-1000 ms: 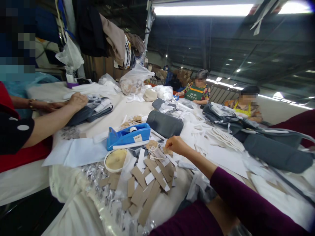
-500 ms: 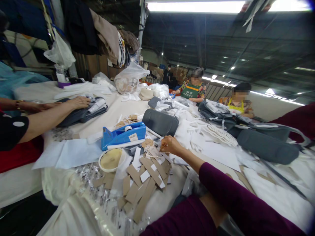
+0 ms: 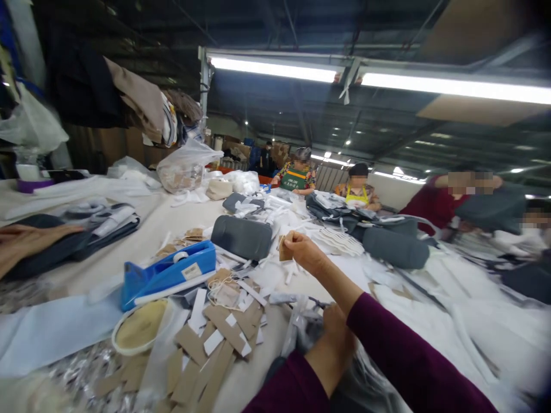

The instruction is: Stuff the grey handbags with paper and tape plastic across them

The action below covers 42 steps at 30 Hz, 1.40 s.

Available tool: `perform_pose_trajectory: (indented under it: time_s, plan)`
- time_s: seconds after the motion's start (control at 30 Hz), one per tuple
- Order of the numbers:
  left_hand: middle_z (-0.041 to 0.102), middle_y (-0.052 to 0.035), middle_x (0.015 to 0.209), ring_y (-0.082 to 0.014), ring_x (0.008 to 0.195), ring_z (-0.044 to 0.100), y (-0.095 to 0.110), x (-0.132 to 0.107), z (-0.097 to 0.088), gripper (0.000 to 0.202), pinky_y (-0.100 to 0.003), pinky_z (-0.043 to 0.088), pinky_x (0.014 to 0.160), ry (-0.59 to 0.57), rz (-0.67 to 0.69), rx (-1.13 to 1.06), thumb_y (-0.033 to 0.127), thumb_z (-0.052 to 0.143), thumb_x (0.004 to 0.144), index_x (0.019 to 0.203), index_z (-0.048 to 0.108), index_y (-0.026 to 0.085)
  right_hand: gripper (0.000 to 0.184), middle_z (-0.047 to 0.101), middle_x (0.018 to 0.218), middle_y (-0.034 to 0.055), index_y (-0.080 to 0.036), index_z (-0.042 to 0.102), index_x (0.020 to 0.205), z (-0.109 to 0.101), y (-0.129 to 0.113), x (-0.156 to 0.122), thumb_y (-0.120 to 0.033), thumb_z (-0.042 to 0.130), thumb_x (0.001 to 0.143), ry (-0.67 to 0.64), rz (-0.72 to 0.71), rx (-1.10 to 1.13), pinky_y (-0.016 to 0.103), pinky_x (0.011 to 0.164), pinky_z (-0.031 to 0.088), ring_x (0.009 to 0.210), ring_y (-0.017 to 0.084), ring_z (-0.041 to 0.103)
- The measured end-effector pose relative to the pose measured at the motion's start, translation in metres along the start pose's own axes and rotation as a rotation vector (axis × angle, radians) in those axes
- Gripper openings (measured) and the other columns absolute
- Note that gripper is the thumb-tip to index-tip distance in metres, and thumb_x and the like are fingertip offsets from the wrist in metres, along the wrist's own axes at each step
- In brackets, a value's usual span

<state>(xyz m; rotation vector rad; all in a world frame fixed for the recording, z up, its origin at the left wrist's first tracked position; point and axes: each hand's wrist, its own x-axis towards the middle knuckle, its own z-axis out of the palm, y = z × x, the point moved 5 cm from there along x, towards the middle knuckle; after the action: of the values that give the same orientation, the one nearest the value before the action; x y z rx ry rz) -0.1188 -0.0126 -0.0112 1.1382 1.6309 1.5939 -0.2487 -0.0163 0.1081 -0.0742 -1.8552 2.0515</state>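
Observation:
My right hand (image 3: 300, 250) is raised over the table, its fingers pinched on a small brown cardboard tag (image 3: 284, 249). Lower and nearer to me, my left hand (image 3: 338, 328) is curled beside clear plastic and dark grey material (image 3: 310, 328). What its fingers grip is hidden, partly behind my right sleeve. Left of my hands lies a loose heap of brown and white card strips (image 3: 224, 330). A tag with white string (image 3: 224, 291) rests on top of them. Beyond my right hand is a dark grey padded pouch (image 3: 241, 237).
A blue tape dispenser (image 3: 167, 272) and a round tub with a yellowish top (image 3: 141, 327) stand to the left. Dark grey bags (image 3: 396, 246) and white pieces spread to the right. A co-worker's hand (image 3: 38, 241) presses folded grey fabric at far left.
My right hand has lifted from the card heap and moved away from it to the right, with the brown tag in its fingers. My left hand has come into view. The camera has turned right.

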Motion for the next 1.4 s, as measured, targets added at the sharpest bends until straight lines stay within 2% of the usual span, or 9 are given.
perform_pose_trajectory:
  time_s: [0.13, 0.27, 0.4, 0.47, 0.57, 0.7, 1.0, 1.1, 1.4]
  plan:
    - [0.060, -0.0155, 0.089, -0.0311, 0.097, 0.053, 0.027, 0.006, -0.012, 0.008, -0.048, 0.035, 0.094, 0.113, 0.143, 0.057, 0.022, 0.050, 0.077, 0.075, 0.057, 0.019, 0.033, 0.059, 0.071, -0.0024, -0.019, 0.052, 0.065, -0.048, -0.051, -0.061, -0.031, 0.081, 0.055, 0.205, -0.059, -0.096, 0.027, 0.066, 0.040, 0.064, 0.012, 0.051]
    - [0.060, -0.0090, 0.090, -0.0212, 0.085, 0.054, 0.052, 0.007, -0.021, 0.020, -0.036, 0.044, 0.079, 0.116, 0.226, -0.150, 0.033, 0.040, 0.088, 0.085, 0.055, 0.019, 0.027, 0.058, 0.066, -0.0032, -0.019, 0.053, 0.066, -0.090, -0.082, -0.151, -0.029, 0.077, 0.060, 0.417, -0.119, -0.172, 0.026, 0.061, 0.037, 0.060, 0.011, 0.049]
    - [0.064, -0.0130, 0.102, -0.0196, 0.083, 0.059, 0.070, -0.001, -0.005, 0.048, -0.030, 0.046, 0.068, -0.172, 0.139, -0.721, 0.057, 0.044, 0.087, 0.102, 0.060, 0.015, 0.024, 0.056, 0.064, -0.0041, -0.019, 0.053, 0.067, -0.116, -0.085, -0.237, -0.030, 0.074, 0.063, 0.655, -0.143, -0.207, 0.026, 0.059, 0.034, 0.058, 0.011, 0.047]
    - [0.066, -0.0115, 0.094, -0.0178, 0.076, 0.058, 0.078, -0.011, 0.010, 0.051, -0.028, 0.044, 0.062, -0.326, 0.115, -0.656, 0.058, 0.053, 0.083, 0.106, 0.061, 0.014, 0.024, 0.054, 0.063, -0.0045, -0.019, 0.053, 0.066, -0.123, -0.077, -0.269, -0.030, 0.074, 0.064, 0.752, -0.148, -0.195, 0.026, 0.060, 0.034, 0.058, 0.010, 0.046]
    - [0.060, -0.0017, 0.070, -0.0121, 0.062, 0.051, 0.080, -0.025, 0.031, 0.031, -0.023, 0.037, 0.054, -0.403, 0.155, -0.289, 0.043, 0.072, 0.073, 0.085, 0.065, 0.015, 0.025, 0.055, 0.064, -0.0042, -0.019, 0.054, 0.066, -0.129, -0.057, -0.301, -0.032, 0.076, 0.063, 0.832, -0.137, -0.114, 0.026, 0.062, 0.035, 0.061, 0.011, 0.047]
    - [0.050, 0.0030, 0.058, -0.0084, 0.052, 0.041, 0.077, -0.033, 0.045, 0.023, -0.022, 0.032, 0.051, -0.398, 0.189, -0.056, 0.034, 0.070, 0.075, 0.065, 0.060, 0.015, 0.028, 0.060, 0.066, -0.0026, -0.018, 0.059, 0.068, -0.138, -0.035, -0.327, -0.037, 0.078, 0.062, 0.918, -0.112, -0.024, 0.026, 0.063, 0.037, 0.062, 0.011, 0.050]
    - [0.064, -0.0039, 0.083, -0.0170, 0.080, 0.060, 0.094, -0.033, 0.038, 0.012, -0.027, 0.046, 0.069, -0.463, 0.101, -0.624, 0.022, 0.059, 0.082, 0.071, 0.056, 0.017, 0.029, 0.067, 0.070, 0.0015, -0.015, 0.067, 0.071, -0.151, -0.019, -0.340, -0.041, 0.077, 0.065, 0.891, -0.102, 0.018, 0.028, 0.068, 0.040, 0.065, 0.013, 0.055]
    - [0.064, -0.0039, 0.076, -0.0161, 0.080, 0.059, 0.095, -0.031, 0.035, 0.012, -0.027, 0.045, 0.074, -0.458, 0.120, -0.656, 0.018, 0.055, 0.082, 0.070, 0.055, 0.016, 0.030, 0.064, 0.069, 0.0003, -0.015, 0.063, 0.069, -0.149, -0.021, -0.335, -0.042, 0.076, 0.066, 0.829, -0.103, 0.004, 0.027, 0.066, 0.038, 0.064, 0.012, 0.052]
    - [0.061, -0.0037, 0.081, -0.0118, 0.068, 0.053, 0.095, -0.028, 0.027, 0.011, -0.022, 0.041, 0.061, -0.364, 0.154, -0.663, 0.016, 0.058, 0.078, 0.068, 0.053, 0.015, 0.026, 0.057, 0.064, -0.0046, -0.019, 0.056, 0.080, -0.148, -0.040, -0.332, -0.035, 0.073, 0.069, 0.790, -0.083, -0.068, 0.024, 0.055, 0.034, 0.056, 0.010, 0.049]
